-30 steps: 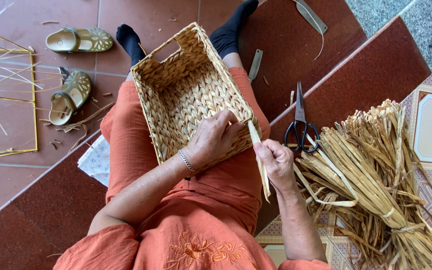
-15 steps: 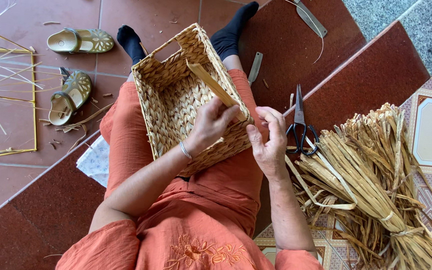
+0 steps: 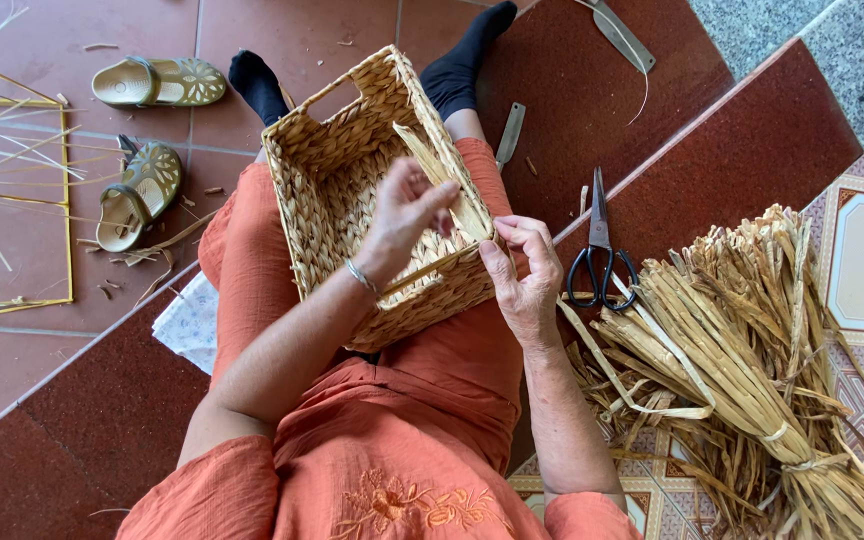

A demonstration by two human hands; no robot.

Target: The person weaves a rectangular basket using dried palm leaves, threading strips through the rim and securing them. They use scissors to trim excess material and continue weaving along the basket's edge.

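Observation:
A rectangular woven straw basket [image 3: 332, 170] rests on my lap, its opening facing up. A flat dried straw strip [image 3: 442, 180] lies across its right rim, slanting into the basket. My left hand [image 3: 402, 215] is over the inside of the basket, fingers pinching this strip near the rim. Against the basket's right corner my right hand [image 3: 524, 280] presses from outside, thumb on the rim where the strip passes.
Black scissors [image 3: 600, 255] lie on the red step right of the basket. A big bundle of dried straw [image 3: 752, 370] lies at the right. A knife [image 3: 510, 135] lies beyond my knee. Two sandals [image 3: 147, 130] and a thin stick frame [image 3: 12, 190] are at left.
A second ago my right hand held the strip hanging below the basket's edge. The strip has since swung up over the rim into the basket, and my left hand moved inside to take it.

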